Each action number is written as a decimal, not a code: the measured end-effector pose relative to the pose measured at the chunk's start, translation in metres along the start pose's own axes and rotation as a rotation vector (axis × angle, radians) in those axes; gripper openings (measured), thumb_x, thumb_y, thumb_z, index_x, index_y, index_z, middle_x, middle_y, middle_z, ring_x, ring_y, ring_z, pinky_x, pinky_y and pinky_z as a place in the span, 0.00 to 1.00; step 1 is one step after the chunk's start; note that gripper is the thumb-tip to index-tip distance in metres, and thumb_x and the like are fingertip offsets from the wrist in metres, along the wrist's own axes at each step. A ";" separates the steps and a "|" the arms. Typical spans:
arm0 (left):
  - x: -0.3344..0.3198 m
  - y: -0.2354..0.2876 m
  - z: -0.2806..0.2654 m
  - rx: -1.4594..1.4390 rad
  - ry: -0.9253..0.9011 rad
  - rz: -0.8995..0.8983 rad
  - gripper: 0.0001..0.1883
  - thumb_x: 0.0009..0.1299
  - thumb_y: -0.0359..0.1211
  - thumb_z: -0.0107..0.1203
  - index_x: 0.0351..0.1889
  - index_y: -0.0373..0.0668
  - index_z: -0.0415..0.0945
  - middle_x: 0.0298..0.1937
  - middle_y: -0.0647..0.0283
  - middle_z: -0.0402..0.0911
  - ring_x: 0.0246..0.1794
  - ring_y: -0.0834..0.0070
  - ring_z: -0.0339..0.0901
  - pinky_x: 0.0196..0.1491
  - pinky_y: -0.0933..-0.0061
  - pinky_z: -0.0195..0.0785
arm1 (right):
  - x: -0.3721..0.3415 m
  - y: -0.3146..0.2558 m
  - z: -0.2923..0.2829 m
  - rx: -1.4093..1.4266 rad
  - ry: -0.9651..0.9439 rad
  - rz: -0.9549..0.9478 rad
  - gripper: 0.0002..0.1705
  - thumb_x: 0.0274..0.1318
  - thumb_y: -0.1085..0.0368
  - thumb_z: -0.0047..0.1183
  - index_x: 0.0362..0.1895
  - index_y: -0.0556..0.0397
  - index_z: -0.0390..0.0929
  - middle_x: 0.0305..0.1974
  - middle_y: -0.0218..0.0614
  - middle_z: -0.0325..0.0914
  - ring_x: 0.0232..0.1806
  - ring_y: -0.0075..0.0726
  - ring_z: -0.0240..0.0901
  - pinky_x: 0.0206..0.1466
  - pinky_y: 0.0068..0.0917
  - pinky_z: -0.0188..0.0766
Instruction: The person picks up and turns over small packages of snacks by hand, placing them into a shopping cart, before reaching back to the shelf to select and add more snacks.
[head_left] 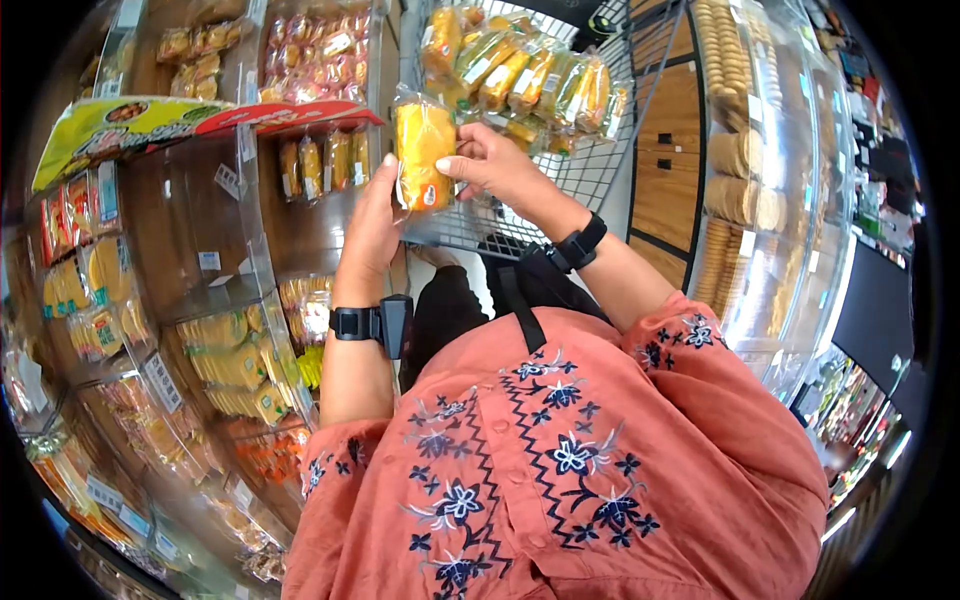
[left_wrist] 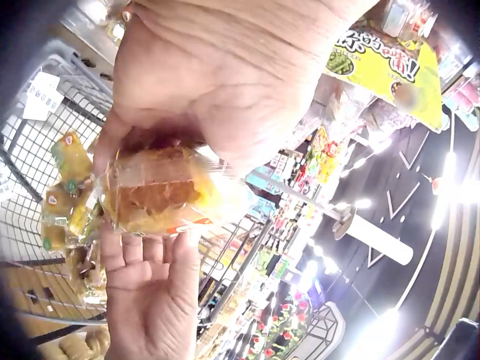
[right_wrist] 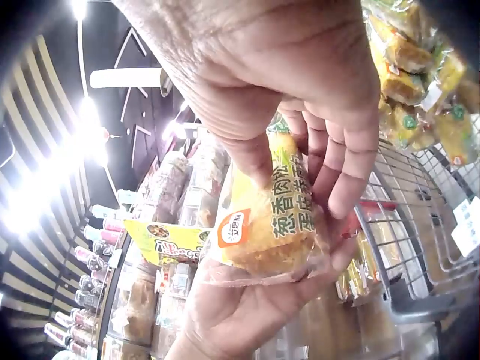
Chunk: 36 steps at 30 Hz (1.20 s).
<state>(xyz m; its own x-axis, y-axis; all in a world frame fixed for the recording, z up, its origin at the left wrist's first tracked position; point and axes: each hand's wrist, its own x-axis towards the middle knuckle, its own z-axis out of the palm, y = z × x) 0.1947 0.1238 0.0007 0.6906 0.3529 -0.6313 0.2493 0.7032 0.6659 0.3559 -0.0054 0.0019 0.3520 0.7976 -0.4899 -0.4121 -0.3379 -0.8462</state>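
A bread roll in clear wrap is held upright between both hands in the head view. The left hand grips its left side and lower end, thumb along the edge. From the other side the right hand pinches it, thumb on the front. Green lettering and an orange logo show on the packet in the right wrist view, with the right thumb pressed on it. The left wrist view shows the packet's browned side between the two hands.
A wire cart behind the hands holds several wrapped breads. Shelves of packaged snacks stand at the left, with a yellow-and-red sign jutting out. Clear bins of round biscuits line the right.
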 end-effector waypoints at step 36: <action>-0.017 -0.039 -0.133 0.202 0.364 0.020 0.29 0.70 0.45 0.57 0.62 0.35 0.69 0.51 0.55 0.81 0.51 0.69 0.80 0.51 0.69 0.74 | 0.077 0.072 0.106 -0.098 -0.213 0.360 0.29 0.67 0.54 0.52 0.64 0.60 0.65 0.53 0.39 0.74 0.54 0.36 0.75 0.53 0.32 0.77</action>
<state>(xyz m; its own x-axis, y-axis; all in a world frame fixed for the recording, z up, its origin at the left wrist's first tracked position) 0.0832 0.1727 -0.0674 0.4209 0.5856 -0.6927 0.3913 0.5717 0.7211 0.2647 0.0845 -0.0745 0.0142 0.7018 -0.7123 -0.3916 -0.6515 -0.6497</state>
